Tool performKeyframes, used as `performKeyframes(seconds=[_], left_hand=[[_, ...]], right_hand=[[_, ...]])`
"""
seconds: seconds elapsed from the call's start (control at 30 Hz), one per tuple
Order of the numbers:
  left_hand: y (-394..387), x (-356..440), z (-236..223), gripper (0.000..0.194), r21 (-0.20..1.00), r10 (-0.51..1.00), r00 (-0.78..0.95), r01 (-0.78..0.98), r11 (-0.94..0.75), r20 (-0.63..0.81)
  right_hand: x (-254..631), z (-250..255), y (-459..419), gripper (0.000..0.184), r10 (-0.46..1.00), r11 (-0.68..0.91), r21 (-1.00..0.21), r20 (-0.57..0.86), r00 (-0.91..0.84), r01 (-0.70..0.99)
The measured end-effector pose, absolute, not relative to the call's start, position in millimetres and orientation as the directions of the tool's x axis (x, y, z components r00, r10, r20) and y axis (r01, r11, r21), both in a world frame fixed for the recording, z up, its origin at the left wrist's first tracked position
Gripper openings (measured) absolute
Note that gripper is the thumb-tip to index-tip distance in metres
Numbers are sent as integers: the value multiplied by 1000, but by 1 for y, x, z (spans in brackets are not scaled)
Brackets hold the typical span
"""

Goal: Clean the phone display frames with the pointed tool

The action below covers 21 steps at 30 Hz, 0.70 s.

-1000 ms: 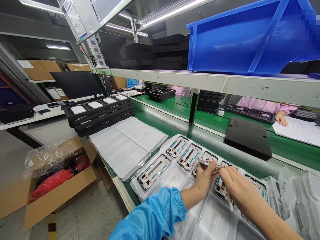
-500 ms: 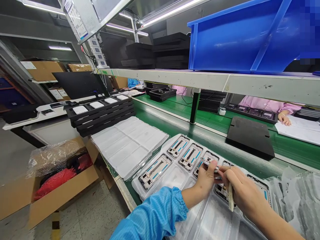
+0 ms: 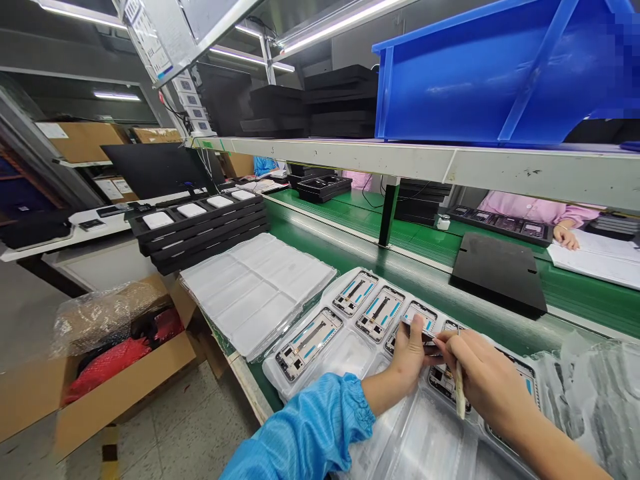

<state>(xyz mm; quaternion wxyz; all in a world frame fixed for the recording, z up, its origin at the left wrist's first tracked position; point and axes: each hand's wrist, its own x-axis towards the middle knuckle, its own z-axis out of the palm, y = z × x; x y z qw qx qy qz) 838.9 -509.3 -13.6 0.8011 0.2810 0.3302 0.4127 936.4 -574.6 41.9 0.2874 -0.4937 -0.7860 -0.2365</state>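
Left hand point(image 3: 409, 363) is pinching a thin silver strip point(image 3: 417, 325) between fingertips, above a phone screen frame point(image 3: 444, 381) in a plastic tray point(image 3: 345, 350). Right hand point(image 3: 483, 373) is clamping a pale stick point(image 3: 459, 393). Strip seems light, fragile: hold by edges.

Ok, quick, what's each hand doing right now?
Left hand: closed, pinching a thin strip.
Right hand: closed, holding a slim white stick.

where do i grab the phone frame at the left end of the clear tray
Pinch the phone frame by its two long edges, coming straight down from above: it lies flat in a pocket of the clear plastic tray, and the flat cable down its middle is best avoided.
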Motion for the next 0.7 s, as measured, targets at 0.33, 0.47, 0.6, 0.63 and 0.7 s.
performKeyframes(seconds=[0.33,0.47,0.6,0.63,0.7], left_hand=[[-511,840,-18,91,715,865,432,-519,469,-254],[-511,841,-19,87,708,863,434,-523,475,-258],[-510,840,-18,87,716,862,435,-512,475,-261],[-510,840,-17,87,720,861,435,-505,476,-264],[-510,840,-17,89,727,861,434,-496,475,-266]], right_hand=[[939,37,-575,28,673,418,17,665,-323,908],[940,35,-574,26,688,422,-3,652,-318,907],[940,35,-574,26,684,437,-13,655,-322,899],[940,35,-574,25,679,439,-14,660,-322,898],[940,35,-573,22,666,445,-17,674,-319,895]])
